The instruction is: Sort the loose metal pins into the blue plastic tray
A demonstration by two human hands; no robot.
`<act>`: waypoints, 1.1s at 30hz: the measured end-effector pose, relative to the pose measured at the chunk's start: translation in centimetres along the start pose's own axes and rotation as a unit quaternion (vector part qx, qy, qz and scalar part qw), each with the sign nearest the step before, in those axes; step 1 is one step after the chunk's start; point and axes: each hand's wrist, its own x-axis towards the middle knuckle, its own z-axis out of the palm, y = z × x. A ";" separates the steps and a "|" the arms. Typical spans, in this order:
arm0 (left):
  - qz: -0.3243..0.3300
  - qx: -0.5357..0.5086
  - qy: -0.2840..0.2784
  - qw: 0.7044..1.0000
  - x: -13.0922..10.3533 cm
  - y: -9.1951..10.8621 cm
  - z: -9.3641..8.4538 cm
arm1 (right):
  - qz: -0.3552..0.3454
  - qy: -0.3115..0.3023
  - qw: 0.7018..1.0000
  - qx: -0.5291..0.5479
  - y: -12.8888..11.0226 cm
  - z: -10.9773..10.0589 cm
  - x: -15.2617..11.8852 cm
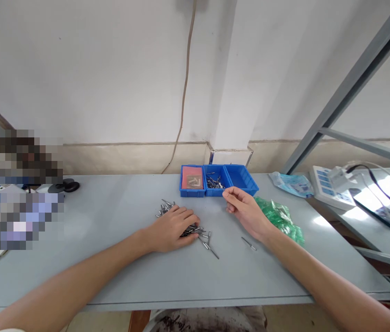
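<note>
My left hand (pixel 172 230) lies over a pile of metal blind rivets (pixel 192 230), fingers bent and thumb apart; part of the pile is hidden under it. More rivets show beyond its knuckles, and a few lie loose by its thumb. My right hand (pixel 246 212) is raised near the front of the middle blue bin (pixel 215 193), thumb and fingertips pinched together. What they hold, if anything, is too small to make out. Rivets fill part of that bin. A single rivet (pixel 249 244) lies on the grey table (pixel 119 272) below my right wrist.
Left of the middle bin, a blue bin (pixel 192 193) holds pink paper and a small bag; another blue bin (pixel 241 177) adjoins on the right. Green plastic (pixel 280 219) lies beside my right forearm. Beyond are a blue-white packet (pixel 292 184) and a power strip (pixel 331 188).
</note>
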 end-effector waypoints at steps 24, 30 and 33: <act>0.000 0.000 -0.004 1.000 0.1 0.1 -0.1 | -0.058 -0.156 0.954 -0.250 1.0 0.2 -0.4; -0.003 0.005 -0.002 1.000 0.0 0.1 0.1 | -0.091 -0.247 0.914 -0.309 1.0 0.4 -1.0; -0.005 0.004 -0.002 1.000 0.0 0.0 0.1 | -0.105 -0.292 0.893 -0.325 0.8 0.4 -1.0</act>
